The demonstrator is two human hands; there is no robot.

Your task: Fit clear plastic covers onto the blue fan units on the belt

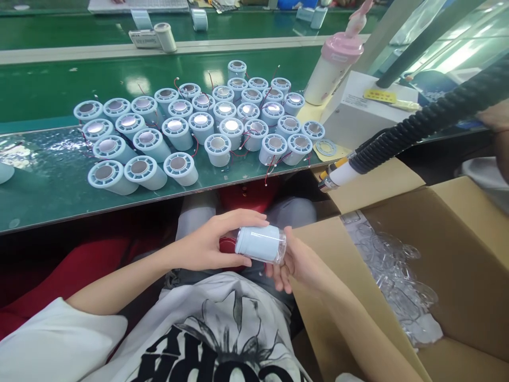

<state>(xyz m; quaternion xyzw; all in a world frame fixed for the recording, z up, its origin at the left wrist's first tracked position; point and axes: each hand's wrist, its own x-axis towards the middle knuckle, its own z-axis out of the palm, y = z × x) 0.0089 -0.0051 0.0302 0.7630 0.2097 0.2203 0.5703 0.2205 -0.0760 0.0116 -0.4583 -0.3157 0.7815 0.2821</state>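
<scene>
Above my lap I hold a light blue cylinder (pixel 258 244) lying on its side, with a clear plastic cover around its right end. My left hand (pixel 214 239) grips its left end, thumb below and fingers above. Against the clear right end rests my right hand (pixel 294 260), its fingers curled beneath and partly hidden by the cylinder. On the green bench in front of me stand several similar blue cylinders (pixel 177 132) with round silvery discs on top and thin red and black wires.
An open cardboard box (pixel 449 254) at my right holds clear plastic pieces (pixel 401 276). A black corrugated hose (pixel 421 116) with a white nozzle hangs over it. A pink-lidded bottle (pixel 334 63) stands by a white device (pixel 353 106). Beyond runs a green conveyor (pixel 99 32) carrying a few parts.
</scene>
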